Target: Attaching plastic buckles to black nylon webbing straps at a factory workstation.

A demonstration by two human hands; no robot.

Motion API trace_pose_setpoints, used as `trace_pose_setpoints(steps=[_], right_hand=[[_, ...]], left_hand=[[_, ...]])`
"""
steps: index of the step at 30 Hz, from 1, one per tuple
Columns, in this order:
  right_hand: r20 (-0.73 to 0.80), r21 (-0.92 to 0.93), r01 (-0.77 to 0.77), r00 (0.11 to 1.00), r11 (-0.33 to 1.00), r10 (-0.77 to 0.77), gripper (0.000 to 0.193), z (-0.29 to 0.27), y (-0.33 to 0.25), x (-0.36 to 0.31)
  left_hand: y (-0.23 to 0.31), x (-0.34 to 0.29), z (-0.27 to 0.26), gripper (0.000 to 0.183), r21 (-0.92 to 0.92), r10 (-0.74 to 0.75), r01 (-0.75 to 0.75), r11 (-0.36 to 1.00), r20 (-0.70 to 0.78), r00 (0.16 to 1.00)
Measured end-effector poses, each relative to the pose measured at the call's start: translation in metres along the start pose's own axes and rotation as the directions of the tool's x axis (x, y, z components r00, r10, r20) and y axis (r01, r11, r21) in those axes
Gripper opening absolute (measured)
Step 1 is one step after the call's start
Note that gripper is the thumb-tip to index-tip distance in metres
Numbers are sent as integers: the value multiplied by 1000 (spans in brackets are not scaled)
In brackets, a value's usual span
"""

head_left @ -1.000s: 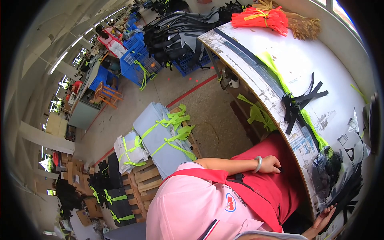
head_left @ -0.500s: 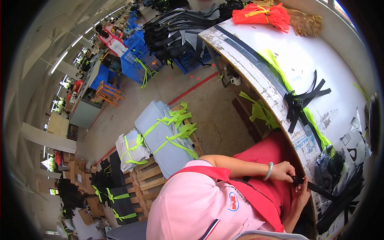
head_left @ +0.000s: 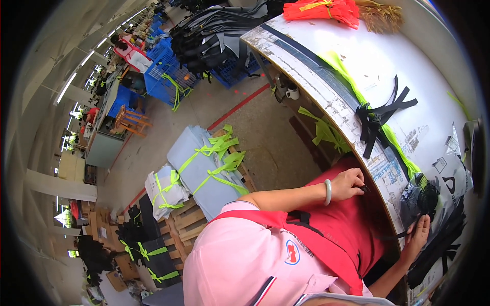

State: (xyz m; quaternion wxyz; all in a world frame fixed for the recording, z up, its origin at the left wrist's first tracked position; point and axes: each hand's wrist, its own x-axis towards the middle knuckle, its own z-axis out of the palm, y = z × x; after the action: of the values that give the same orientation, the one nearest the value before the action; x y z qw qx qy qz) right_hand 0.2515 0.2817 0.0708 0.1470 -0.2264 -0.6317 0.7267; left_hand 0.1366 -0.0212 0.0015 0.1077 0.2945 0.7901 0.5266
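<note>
My left hand [head_left: 346,184], with a pale bangle at the wrist, is closed above my red-covered lap. A small black piece [head_left: 364,188] sticks out at its fingertips; its kind is hidden. My right hand [head_left: 419,235] is at the table's near edge, its fingertips by a clear plastic bag [head_left: 408,204] of black parts. A narrow black strap [head_left: 394,236] runs from its thumb side toward my lap. Beside that hand, a pile of black straps [head_left: 434,255] lies on the table. Farther off, a bundle of black straps with a buckle [head_left: 377,118] lies across a lime-green strip [head_left: 352,84].
The white worn table [head_left: 408,56] curves along the right, with an orange bundle [head_left: 321,11] at its far end. On the floor to the left, tied grey-blue sheets [head_left: 196,163] sit on a wooden pallet [head_left: 189,224]. Blue crates [head_left: 166,74] with black pieces stand beyond.
My hands have come apart. The left has drawn back from the strap and up, while the right has moved right to the plastic bag. The view has shifted slightly.
</note>
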Motion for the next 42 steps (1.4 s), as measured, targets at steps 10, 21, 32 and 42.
trace_pose_setpoints(steps=[10,21,32,42], right_hand=[[437,-208,-207,855,956,280,18,123,22,-19],[387,-145,-362,836,921,390,20,109,42,-23],[215,148,-261,950,954,227,20,117,52,-19],[283,6,315,910,949,-304,15,113,41,-14]], left_hand=[[27,22,7,15,-577,-139,142,804,48,989],[19,22,16,14,-467,-152,166,869,68,986],[17,18,27,20,-61,95,-96,993,-21,995],[5,31,22,23,-766,-394,454,455,284,874]])
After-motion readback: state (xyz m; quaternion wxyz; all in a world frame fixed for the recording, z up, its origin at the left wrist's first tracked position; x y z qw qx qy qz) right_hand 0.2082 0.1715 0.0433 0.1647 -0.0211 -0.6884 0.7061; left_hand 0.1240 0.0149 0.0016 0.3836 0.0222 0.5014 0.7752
